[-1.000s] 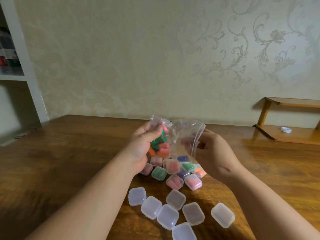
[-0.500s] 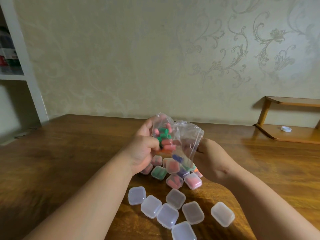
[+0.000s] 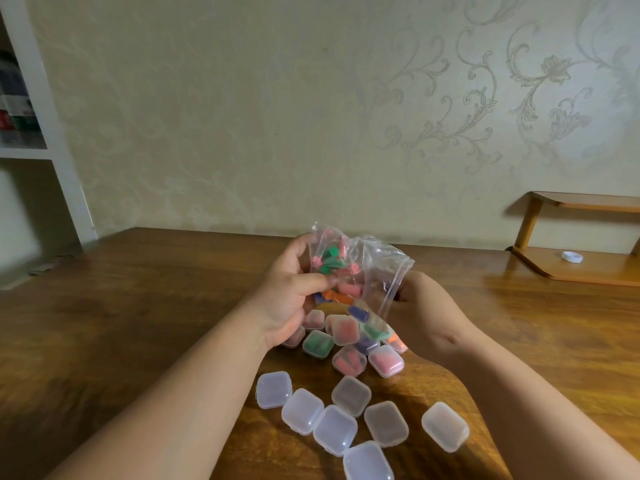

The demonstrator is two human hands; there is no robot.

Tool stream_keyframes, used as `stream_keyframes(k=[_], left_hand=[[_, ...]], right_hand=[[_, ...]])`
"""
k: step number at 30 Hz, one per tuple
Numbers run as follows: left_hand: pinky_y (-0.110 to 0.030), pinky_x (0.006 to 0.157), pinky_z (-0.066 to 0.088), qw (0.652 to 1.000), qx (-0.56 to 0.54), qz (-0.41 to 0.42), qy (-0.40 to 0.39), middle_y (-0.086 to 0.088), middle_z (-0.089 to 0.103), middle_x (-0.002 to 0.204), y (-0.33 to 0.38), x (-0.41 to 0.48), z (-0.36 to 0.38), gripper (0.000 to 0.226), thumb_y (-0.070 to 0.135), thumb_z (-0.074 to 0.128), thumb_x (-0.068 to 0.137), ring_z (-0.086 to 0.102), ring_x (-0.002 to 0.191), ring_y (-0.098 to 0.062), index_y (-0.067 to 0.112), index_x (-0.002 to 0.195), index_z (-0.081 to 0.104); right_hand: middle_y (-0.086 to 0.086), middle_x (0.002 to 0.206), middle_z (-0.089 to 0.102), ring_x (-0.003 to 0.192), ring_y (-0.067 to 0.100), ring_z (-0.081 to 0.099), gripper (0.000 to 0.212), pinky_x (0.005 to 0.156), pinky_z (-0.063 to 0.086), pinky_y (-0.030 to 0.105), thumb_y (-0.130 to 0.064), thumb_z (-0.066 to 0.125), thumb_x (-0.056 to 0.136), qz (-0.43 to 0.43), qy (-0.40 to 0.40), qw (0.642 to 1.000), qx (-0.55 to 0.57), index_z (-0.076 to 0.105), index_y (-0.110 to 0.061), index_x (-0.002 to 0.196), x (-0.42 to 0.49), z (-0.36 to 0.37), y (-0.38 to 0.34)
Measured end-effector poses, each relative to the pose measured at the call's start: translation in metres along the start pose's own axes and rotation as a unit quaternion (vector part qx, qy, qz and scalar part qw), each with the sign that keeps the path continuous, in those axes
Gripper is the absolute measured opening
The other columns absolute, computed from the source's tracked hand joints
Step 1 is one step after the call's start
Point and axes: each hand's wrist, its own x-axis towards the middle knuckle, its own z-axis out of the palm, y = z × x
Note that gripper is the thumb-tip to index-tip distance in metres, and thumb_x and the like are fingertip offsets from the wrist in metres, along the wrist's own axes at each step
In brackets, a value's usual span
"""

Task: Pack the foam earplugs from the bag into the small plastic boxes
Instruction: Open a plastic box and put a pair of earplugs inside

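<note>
my left grip (image 3: 294,296) pinches clear plastic zip bag (image 3: 379,271) of coloured foam earplugs (image 3: 332,262) above brown wooden bench (image 3: 138,306) | my right grip (image 3: 427,315) clutches its 3 o'clock edge | empty small clear plastic boxes (image 3: 350,396) at bag's 6 o'clock

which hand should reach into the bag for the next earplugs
Right, probably. The right hand is at the zip mouth of the bag, while the left hand grips the part holding the earplugs.

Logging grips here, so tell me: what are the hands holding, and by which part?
Both hold the clear bag: the left hand grips the end filled with earplugs, the right hand pinches the zip edge at its mouth.
</note>
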Motion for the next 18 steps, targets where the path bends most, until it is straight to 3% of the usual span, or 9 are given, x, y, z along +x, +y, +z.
stream_keyframes(k=[4,8,12,14,18], left_hand=[[-0.027,0.064,0.056,1.000,0.013,0.008,0.001,-0.005,0.072,0.101,-0.0018,0.0014,-0.0002,0.064,-0.020,0.053,0.087,0.073,0.085,-0.017,0.018,0.137,0.054],[-0.025,0.056,0.053,1.000,0.017,0.013,0.004,-0.004,0.070,0.089,-0.0021,0.0020,0.0011,0.061,-0.022,0.050,0.087,0.069,0.066,-0.015,0.015,0.136,0.054],[-0.023,0.055,0.054,1.000,-0.008,0.001,-0.021,-0.006,0.070,0.091,-0.0016,-0.0001,0.0013,0.061,-0.023,0.041,0.088,0.070,0.072,-0.014,0.013,0.135,0.054],[-0.027,0.063,0.058,0.999,-0.025,-0.009,-0.034,-0.008,0.072,0.100,-0.0014,-0.0011,0.0013,0.059,-0.022,0.038,0.088,0.072,0.085,-0.018,0.016,0.130,0.058],[-0.036,0.078,0.056,0.998,-0.051,-0.008,-0.027,-0.011,0.070,0.099,-0.0027,0.0023,0.0017,0.058,-0.022,0.038,0.081,0.068,0.092,-0.023,0.017,0.117,0.063]], right_hand=[[-0.014,0.094,0.067,0.083,0.001,0.063,0.013,0.065,0.051,0.017,-0.029,0.061,0.094,-0.010,-0.002,1.000,-0.023,0.067,-0.034,0.104,0.0012,0.0020,0.0015],[-0.014,0.090,0.067,0.079,0.003,0.064,0.012,0.067,0.056,0.024,-0.035,0.066,0.090,-0.016,-0.002,0.998,-0.057,0.068,-0.032,0.102,0.0025,0.0036,0.0027],[-0.010,0.089,0.065,0.082,0.010,0.064,0.011,0.074,0.058,0.033,-0.024,0.058,0.094,-0.029,0.008,0.997,-0.071,0.063,-0.033,0.097,-0.0012,0.0025,-0.0021],[-0.004,0.093,0.068,0.082,0.014,0.064,0.017,0.073,0.058,0.035,-0.020,0.051,0.097,-0.017,0.021,0.997,-0.074,0.066,-0.025,0.102,-0.0016,0.0018,-0.0022],[-0.006,0.102,0.068,0.091,0.008,0.064,0.021,0.070,0.055,0.018,-0.018,0.052,0.099,0.007,0.012,1.000,-0.011,0.066,-0.024,0.114,0.0010,0.0018,-0.0011]])
